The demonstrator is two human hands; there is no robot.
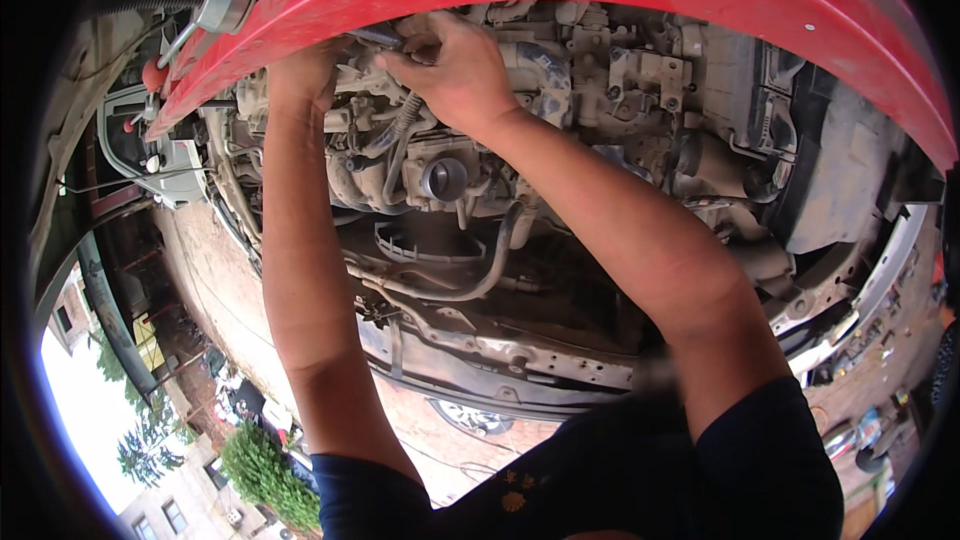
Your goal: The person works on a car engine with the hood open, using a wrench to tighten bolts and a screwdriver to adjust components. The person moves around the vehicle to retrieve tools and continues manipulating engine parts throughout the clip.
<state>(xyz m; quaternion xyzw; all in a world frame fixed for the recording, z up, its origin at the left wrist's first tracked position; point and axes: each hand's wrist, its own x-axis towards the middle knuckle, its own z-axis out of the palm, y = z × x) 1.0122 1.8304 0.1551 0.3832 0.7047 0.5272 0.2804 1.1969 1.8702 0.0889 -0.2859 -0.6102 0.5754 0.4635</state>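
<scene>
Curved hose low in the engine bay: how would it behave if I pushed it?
The curved hose would probably flex but spring back, since it shows a smooth arc. It's unlikely to roll away: its upper end seems attached.

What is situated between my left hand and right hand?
In the head view, a dark elongated object and dusty engine parts lie between the left hand and right hand.
</scene>
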